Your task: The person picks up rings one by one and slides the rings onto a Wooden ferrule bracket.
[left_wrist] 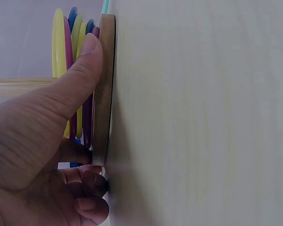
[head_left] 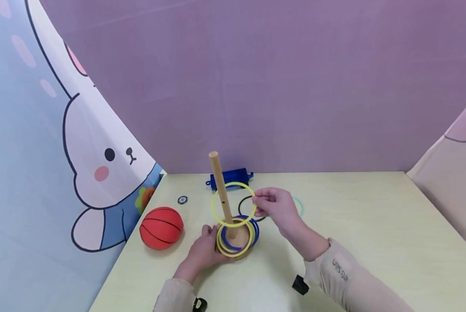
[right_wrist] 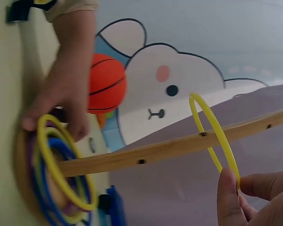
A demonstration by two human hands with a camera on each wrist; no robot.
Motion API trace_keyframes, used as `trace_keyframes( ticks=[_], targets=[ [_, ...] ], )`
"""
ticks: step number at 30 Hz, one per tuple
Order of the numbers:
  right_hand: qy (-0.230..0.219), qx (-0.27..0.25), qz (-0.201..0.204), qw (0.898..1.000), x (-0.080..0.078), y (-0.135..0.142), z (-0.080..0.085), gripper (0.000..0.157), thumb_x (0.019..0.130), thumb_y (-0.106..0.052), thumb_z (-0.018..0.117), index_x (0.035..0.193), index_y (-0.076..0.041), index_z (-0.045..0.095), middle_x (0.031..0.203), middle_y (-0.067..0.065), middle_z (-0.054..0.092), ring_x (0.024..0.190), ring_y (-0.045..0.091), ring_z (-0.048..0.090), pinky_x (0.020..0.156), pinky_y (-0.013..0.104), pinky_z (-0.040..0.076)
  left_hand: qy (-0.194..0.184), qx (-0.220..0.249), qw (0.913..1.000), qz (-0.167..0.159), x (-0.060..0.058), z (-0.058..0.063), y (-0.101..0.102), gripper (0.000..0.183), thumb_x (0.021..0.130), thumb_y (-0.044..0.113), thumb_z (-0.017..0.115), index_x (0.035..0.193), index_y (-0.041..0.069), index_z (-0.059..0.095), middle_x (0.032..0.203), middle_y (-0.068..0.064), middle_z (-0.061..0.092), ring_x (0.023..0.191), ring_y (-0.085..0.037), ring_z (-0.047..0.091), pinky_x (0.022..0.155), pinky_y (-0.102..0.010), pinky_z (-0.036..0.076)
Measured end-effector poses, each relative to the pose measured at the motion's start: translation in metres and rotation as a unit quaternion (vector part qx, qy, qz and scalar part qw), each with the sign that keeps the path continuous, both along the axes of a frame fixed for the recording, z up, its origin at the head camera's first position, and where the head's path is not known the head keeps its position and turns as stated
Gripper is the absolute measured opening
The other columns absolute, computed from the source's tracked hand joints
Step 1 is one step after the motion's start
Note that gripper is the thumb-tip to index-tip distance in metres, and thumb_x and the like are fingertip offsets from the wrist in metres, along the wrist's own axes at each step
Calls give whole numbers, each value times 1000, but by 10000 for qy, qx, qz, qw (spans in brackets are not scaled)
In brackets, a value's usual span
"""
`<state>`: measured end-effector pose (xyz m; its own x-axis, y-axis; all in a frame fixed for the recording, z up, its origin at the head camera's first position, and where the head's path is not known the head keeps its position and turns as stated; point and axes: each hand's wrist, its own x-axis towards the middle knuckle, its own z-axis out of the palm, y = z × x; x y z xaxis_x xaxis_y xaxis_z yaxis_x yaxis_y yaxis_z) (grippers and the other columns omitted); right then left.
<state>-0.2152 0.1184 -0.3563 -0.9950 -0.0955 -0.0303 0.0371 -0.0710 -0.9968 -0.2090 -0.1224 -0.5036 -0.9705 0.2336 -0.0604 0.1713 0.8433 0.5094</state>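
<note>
A wooden peg rises from a round wooden base on the table. Around its foot lies a stack of yellow, blue and purple rings. My left hand grips the near left edge of the base, its thumb along the rim beside the rings in the left wrist view. Between thumb and fingers, my right hand pinches a yellow ring by its right side. This ring encircles the peg partway up, above the stack, and the peg's top sticks out beyond it.
A red toy basketball sits to the left. Behind the peg lies a blue plastic piece. A black ring and a pale teal ring are on the table behind my right hand. A small round disc lies at the back left.
</note>
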Motion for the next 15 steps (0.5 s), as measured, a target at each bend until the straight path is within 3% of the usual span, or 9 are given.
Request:
trace_keyframes(
  ticks=[8,15],
  targets=[
    [-500,283,-84,9983,3,-8,-58,15,88,5,65,102,11,64,89,22,66,59,17,63,63,33,58,-45,166,9998,49,-2,-2,-1,112,56,69,83,143,9,46,116,-8,41,95,-23,54,88,-43,51],
    [-485,521,-114,9974,5,-11,-86,15,87,4,65,101,12,64,88,22,67,58,19,63,62,36,59,92,71,9999,-39,0,-2,-1,122,58,68,82,148,0,37,117,-12,42,95,-25,55,88,-46,51]
  ],
)
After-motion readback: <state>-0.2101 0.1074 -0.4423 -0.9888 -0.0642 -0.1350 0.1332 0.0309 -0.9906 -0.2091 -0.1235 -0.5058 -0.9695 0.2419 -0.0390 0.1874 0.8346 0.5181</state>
